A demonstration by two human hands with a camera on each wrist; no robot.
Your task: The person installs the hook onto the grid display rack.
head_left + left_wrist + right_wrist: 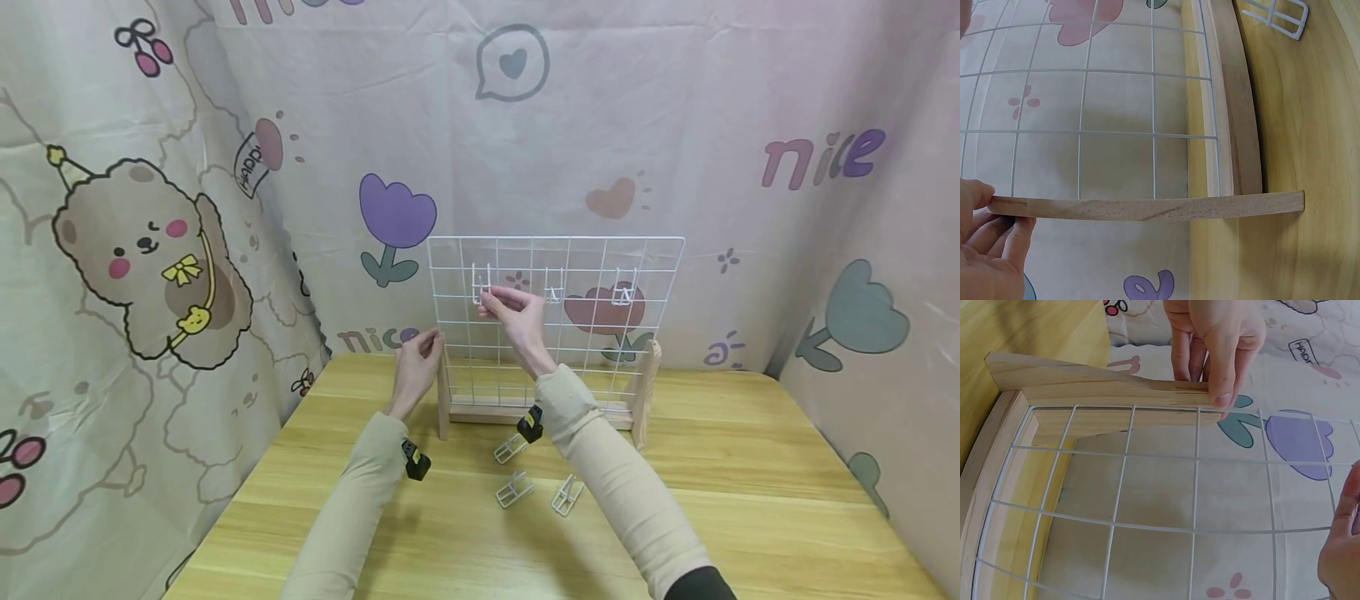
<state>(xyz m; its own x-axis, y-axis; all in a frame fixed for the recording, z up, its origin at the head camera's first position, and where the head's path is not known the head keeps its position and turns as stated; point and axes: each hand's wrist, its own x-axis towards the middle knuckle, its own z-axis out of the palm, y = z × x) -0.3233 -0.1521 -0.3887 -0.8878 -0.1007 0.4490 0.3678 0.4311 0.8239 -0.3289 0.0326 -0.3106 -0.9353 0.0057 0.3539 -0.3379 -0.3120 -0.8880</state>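
As R hand (521, 320) pinches hook (474, 284), its btm prob. hidden

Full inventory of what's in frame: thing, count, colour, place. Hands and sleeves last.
Table: 1, yellowish wood grain, across the foreground
Wooden stand: 1, light brown, on the table
Wire grid: 1, white, upright in the stand
Hung hooks: 3, white, in a row on the grid's upper part
Loose hooks: 3, whitish, on the table before the stand
Printed cloth: count unclear, pale with coloured prints, behind and beside the table
Wrist cameras: 2, black, one per wrist
Sleeves: 2, beige, on the forearms
Left hand: 1, bare, pinches the stand's left upright near its top
Right hand: 1, bare, pinches the leftmost hung hook
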